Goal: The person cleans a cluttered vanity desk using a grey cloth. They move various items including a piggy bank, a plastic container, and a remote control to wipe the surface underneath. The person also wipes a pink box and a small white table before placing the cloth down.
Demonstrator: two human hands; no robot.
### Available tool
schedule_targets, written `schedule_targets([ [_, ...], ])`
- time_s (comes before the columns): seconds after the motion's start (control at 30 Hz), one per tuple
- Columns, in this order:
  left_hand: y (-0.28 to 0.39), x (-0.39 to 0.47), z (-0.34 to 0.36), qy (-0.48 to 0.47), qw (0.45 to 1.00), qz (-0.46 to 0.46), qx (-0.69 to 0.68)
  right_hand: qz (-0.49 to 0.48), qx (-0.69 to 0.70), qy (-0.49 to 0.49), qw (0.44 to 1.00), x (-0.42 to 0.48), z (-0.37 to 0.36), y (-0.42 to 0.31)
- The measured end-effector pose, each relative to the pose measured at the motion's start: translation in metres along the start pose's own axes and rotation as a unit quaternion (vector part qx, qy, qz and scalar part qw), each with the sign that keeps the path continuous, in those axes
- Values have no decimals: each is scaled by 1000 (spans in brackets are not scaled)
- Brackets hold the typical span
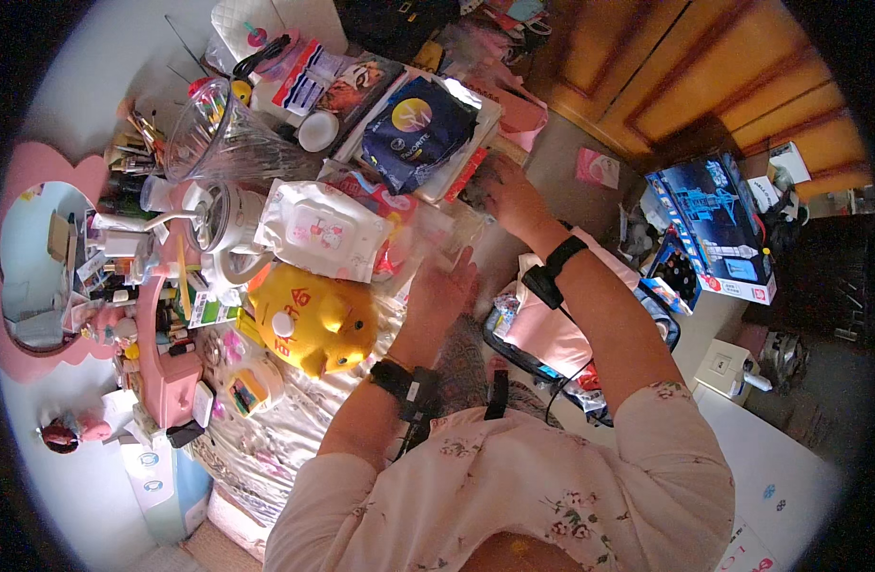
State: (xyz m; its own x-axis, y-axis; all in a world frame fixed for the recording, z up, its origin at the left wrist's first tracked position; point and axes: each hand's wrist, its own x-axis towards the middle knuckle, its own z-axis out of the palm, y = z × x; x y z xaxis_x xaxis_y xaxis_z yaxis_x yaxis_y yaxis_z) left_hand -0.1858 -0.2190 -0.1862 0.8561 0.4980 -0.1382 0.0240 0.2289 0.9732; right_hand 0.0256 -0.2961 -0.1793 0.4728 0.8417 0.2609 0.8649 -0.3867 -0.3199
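My right hand (505, 189) is at the front edge of a stack of books or flat boxes (491, 118), its fingers blurred over something dark. A red strip (466, 175) runs along the stack beside it. My left hand (445, 293) is lower, at the table's edge, with its fingers extended. Between the hands lies clear plastic packaging (445, 232); whether either hand grips it is not plain. A dark blue pouch (419, 132) with a yellow circle rests on the stack. A white wipes pack (323, 229) and a yellow plush toy (316, 322) are left of my left hand.
Left of the plush stand a lidded mug (226, 214), a ribbed glass vase (223, 136) and a pink-framed mirror (37, 264). An open bag (552, 318) with pink cloth stands below my right forearm. Farther right are a blue printed box (709, 222) and wooden doors (680, 79).
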Motion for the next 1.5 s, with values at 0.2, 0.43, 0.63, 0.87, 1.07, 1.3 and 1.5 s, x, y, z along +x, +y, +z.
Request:
schedule_targets([
  [0.2, 31, 5, -2, 81, 771, -216, -594, -76, -17, 43, 996, -11, 2, -37],
  [0.43, 41, 2, -2, 19, 768, -193, -610, -57, 42, 49, 996, -32, -12, -59],
  [0.63, 14, 9, -2, 51, 995, -20, 78, 61, 129, 106, 984, -70, -6, -58],
  [0.87, -27, -27, -30, -113, 941, -110, -300, 58, 212, 74, 973, -99, -17, -75],
  [1.07, -3, -103, -54, -186, 972, 78, 120, -37, 141, 36, 989, -55, -17, -95],
  [1.3, 44, -209, -61, -36, 977, -109, -181, -59, 47, -119, 990, -1, -48, -107],
  [1.5, 71, -260, -77, 82, 850, -220, -472, -93, -42, -104, 989, -15, -54, -139],
])
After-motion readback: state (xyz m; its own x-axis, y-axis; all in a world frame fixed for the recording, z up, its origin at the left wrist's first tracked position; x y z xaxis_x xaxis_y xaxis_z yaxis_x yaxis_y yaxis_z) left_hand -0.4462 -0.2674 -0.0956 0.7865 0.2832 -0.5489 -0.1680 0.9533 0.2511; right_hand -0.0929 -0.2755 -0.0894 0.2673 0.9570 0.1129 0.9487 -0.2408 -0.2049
